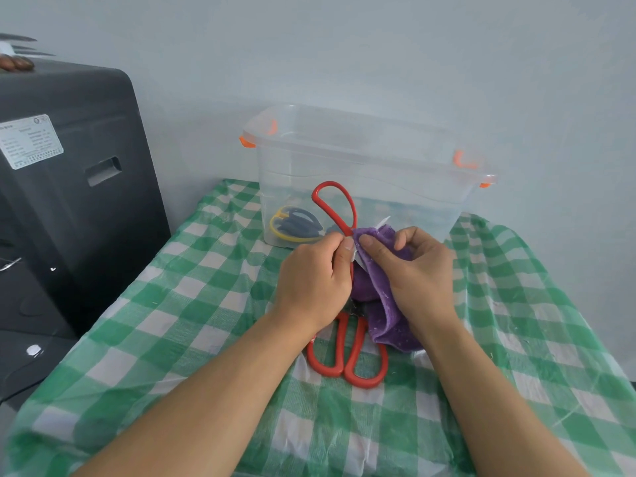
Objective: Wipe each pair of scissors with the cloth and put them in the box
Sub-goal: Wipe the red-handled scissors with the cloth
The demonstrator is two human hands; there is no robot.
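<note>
**Over the checked cloth: red scissors under the purple rag**

Above the green-and-white checked tablecloth (192, 304), just before the clear plastic box (361, 173) with orange latches. Left hand (311, 280) curled round the red-handled scissors (335, 208), thumb and fingers pinching near the joint, one red loop standing up and reaching in front of the box wall. Right hand (420, 273) curled on the purple cloth (385, 304), thumb pressing the cloth against the blade; a pale blade tip showing just above the cloth's top edge, the rest of the blade wrapped or hidden. Cloth hanging down between both hands, lower end trailing onto the table.

On the tablecloth, beneath the wrists: a second pair of red scissors (347, 356), lying flat, loops toward the viewer, blades hidden under hands and cloth.

Inside the box, at the left end of its floor: a pair of scissors with yellow and dark handles (296, 225), lying flat.

Left of the table: a dark grey cabinet (69, 201) with a white label, standing close to the table edge. Behind all, a pale wall.
</note>
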